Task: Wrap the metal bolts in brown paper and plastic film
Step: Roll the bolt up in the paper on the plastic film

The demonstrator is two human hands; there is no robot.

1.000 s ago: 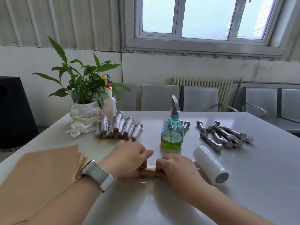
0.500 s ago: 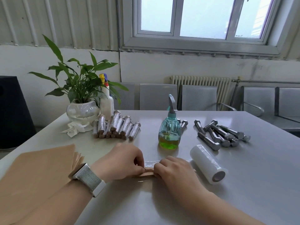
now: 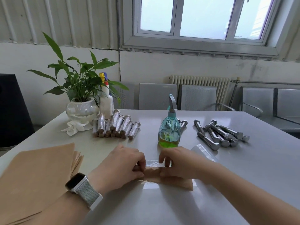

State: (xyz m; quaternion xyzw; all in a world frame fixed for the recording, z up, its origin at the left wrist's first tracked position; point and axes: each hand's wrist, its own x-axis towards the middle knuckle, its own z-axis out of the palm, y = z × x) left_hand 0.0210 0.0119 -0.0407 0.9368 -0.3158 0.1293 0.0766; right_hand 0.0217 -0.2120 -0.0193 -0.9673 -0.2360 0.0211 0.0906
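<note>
We have a bolt rolled in brown paper (image 3: 153,173) lying on the table (image 3: 243,176) right in front of us. Our left hand (image 3: 123,166) pinches one end of the roll, and our right hand (image 3: 177,163) curls over the other end. A strip of plastic film (image 3: 153,163) lies just behind the roll, touching it. The bolt inside is probably heavy and hard, so it should not bend. The paper is thin and can tear. The film looks soft and clingy. We think it is best to hold the roll by both ends.
</note>
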